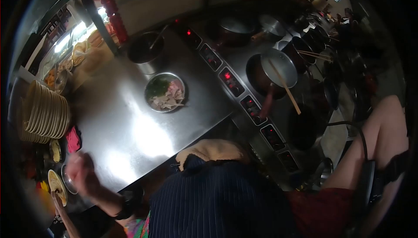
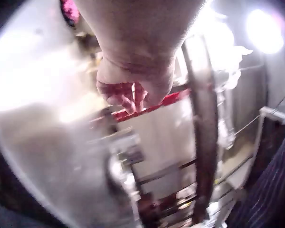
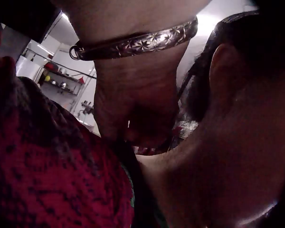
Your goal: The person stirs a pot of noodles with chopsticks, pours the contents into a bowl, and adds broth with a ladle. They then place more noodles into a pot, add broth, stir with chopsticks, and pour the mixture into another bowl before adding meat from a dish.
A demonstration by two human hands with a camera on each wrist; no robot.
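In the head view my left hand (image 1: pixel 82 175) is blurred, above the left end of the steel counter (image 1: pixel 100 151), near a pink cloth-like item (image 1: pixel 73 139). The left wrist view shows this hand (image 2: pixel 135 78) with fingers loosely bent and nothing visible in them. My right arm is bent up at the right side of the head view, its hand out of that picture. In the right wrist view the right hand (image 3: pixel 137 111), below a metal bracelet (image 3: pixel 147 43), lies in shadow close to a person's neck; its fingers are hidden. A bowl of meat and greens (image 1: pixel 164 92) sits on the counter.
Stacked plates (image 1: pixel 47 111) stand at the left. A pot with a ladle (image 1: pixel 146 48) is behind the bowl. Cooktop controls (image 1: pixel 230 81) run alongside a pan (image 1: pixel 278 70) with chopsticks across it. At lower left, another forearm (image 1: pixel 66 218) reaches to a plate with food (image 1: pixel 57 185).
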